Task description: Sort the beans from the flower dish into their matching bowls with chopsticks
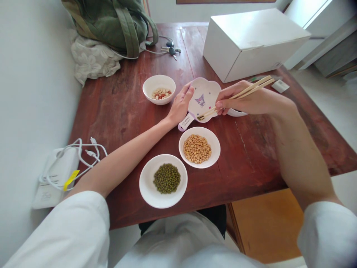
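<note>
My left hand grips the left rim of a flower-shaped white dish with a cartoon print and tilts it up off the table. My right hand is closed on a pair of wooden chopsticks. Their tips rest at the dish's lower edge. A white plate of yellow soybeans sits just in front of the dish. A white plate of green mung beans lies nearer me. A small white bowl of peanuts stands left of my left hand. Another white bowl is mostly hidden under my right hand.
A white cardboard box stands at the back right of the red-brown wooden table. A green backpack on a pale cloth, keys and a cable lie at the back left. A white device with cables sits left of the table.
</note>
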Demonstrator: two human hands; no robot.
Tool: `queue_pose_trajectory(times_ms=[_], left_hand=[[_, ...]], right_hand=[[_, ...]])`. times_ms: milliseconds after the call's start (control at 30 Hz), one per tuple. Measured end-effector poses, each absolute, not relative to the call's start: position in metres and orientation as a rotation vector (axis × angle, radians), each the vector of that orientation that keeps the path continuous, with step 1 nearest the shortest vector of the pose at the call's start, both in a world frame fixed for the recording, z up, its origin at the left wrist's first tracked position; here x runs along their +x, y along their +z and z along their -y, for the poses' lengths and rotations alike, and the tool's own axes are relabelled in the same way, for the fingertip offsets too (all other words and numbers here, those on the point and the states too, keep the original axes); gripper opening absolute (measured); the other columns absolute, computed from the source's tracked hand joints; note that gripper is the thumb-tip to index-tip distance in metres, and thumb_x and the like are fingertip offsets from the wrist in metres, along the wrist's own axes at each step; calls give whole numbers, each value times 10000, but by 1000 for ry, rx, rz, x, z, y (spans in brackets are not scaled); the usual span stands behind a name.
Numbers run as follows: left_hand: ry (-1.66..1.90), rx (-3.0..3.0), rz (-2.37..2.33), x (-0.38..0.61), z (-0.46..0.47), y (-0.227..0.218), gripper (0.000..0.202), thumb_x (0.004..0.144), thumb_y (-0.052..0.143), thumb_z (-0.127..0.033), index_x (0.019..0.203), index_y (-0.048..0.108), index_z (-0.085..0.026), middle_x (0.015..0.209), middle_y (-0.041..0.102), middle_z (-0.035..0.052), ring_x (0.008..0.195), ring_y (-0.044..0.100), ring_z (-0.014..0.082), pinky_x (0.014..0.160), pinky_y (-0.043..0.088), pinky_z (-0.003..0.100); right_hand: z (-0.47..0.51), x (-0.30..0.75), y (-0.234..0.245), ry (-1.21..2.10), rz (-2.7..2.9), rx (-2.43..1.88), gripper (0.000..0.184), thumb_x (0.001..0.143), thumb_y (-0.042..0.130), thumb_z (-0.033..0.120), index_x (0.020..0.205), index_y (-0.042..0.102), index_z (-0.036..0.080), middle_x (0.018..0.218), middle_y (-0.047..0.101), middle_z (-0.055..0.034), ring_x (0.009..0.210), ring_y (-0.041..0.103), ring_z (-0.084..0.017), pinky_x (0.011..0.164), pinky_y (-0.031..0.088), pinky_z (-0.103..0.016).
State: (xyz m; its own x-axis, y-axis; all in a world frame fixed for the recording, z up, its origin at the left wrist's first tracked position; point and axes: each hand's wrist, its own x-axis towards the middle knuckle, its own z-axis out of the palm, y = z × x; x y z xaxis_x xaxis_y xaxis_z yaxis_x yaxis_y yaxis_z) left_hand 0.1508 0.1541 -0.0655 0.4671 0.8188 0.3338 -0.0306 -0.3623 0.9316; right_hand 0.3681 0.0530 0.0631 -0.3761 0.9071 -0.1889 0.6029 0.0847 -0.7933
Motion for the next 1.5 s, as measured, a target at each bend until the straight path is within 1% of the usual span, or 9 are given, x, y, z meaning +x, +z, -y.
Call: queue_pose_trajectory(times_ms=[100,267,433,600,800,933,1100,1300,1500], left_hand=[[1060,1707,-683,151,-153,-65,731,993,426,-773,1444,610,-228,1480,657,92,1356,618,261,1220,462,415],[1056,1671,-669,150,-151,-64,710,1011,439,-743,1459,592,-214,1451,671,107,1328,635,270,1186,479,424],[1036,1616,-673,149,-151,-64,675,1021,476,-699,1477,572,-211,1467,662,117,1347,619,280,1171,483,435],[1013,1609,-695,148,-152,-63,653,1021,496,-679,1475,576,-218,1489,650,111,1368,605,274,1209,456,436],[1032,1583,-667,150,-150,-67,634,1032,477,-674,1478,579,-235,1395,704,97,1253,669,271,1099,542,423],[1053,1610,-655,150,-150,-67,621,1037,483,-657,1470,586,-223,1436,680,97,1302,645,273,1156,500,424],[1065,1627,-639,151,-151,-68,618,1031,471,-688,1453,594,-254,1496,647,79,1360,615,271,1194,471,429],[1064,1626,-626,152,-153,-72,656,1015,464,-725,1456,588,-256,1495,644,84,1361,616,278,1200,465,451],[1053,1681,-643,152,-158,-76,720,1001,441,-766,1494,558,-254,1453,668,77,1363,612,276,1217,465,457]], right_hand=[[-53,368,63,1186,2029,-1491,334,957,721,443,875,762,122,894,752,-97,809,661,-158,727,525,-288],[-54,370,61,1145,2048,-1510,302,959,704,418,960,795,130,938,761,-84,827,686,-173,772,541,-316],[-55,371,60,1026,2153,-1535,270,979,670,411,919,793,178,893,746,-44,830,654,-174,733,479,-316],[-55,373,60,1024,2154,-1575,311,984,660,464,901,784,191,892,750,-52,828,662,-203,698,458,-334],[-55,374,59,997,2111,-1588,338,971,693,502,926,812,189,929,765,-68,853,682,-207,729,481,-331],[-55,372,58,1002,2085,-1586,334,965,711,503,917,818,191,908,761,-62,830,684,-196,741,496,-332],[-52,368,59,1030,2030,-1577,299,957,720,473,912,824,196,924,768,-70,815,680,-203,716,504,-341],[-52,366,60,998,2022,-1608,334,962,718,471,934,835,159,946,785,-86,855,700,-202,720,517,-313],[-55,366,54,932,2006,-1547,299,913,755,436,855,835,154,861,780,-78,775,713,-189,680,546,-294]])
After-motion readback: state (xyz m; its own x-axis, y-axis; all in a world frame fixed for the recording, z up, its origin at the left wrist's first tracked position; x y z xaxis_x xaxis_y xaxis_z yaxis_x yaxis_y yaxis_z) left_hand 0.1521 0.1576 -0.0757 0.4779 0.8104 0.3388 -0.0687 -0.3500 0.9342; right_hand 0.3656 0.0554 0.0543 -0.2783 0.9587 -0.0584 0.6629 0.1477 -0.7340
